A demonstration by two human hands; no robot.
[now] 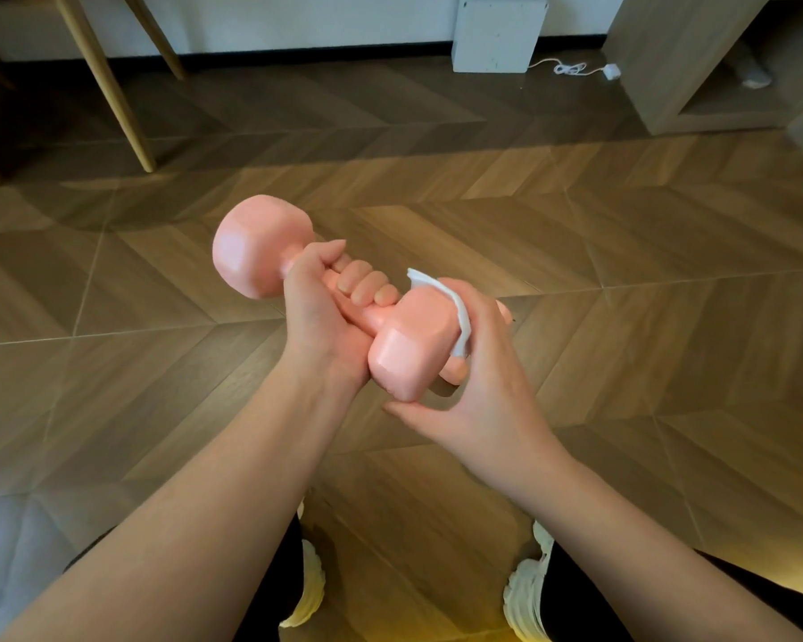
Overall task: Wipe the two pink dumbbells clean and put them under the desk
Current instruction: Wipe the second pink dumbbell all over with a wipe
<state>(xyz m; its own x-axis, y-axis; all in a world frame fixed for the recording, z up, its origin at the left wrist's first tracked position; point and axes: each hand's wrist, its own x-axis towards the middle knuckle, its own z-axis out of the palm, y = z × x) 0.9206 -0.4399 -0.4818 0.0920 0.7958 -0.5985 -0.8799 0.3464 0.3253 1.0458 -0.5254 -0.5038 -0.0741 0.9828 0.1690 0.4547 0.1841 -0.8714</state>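
Wooden legs (107, 85): slanted furniture legs at the far left. They may belong to the desk, but its top is out of view, so this cannot be confirmed.
Pink dumbbell (256, 247): held in the air over the floor (622, 317), well short of those legs. It lies on a diagonal with one head up and to the left and the other low and toward the person. Only this one shows, and the second is not in view.
Left hand (318, 312): wrapped around the handle, fingers curled over the top. This grip likely carries the weight and steadies the dumbbell so the other hand can rub.
White cloth (455, 308): a thin folded strip pressed against the right side of the near head, trapped between that head and the palm.
Right hand (487, 377): cupped round the near head with the cloth beneath it, thumb stretched under the head's lower edge. It appears to be wiping that head.
Stage: wiping appears to be in progress, and nothing has been stowed yet.
Shoes (527, 590): pale soles at the bottom edge, set apart.
White box (499, 32): stands against the wall, with a white cable (571, 68) just to its right.
Wooden cabinet (668, 48): open-fronted, at the far right.
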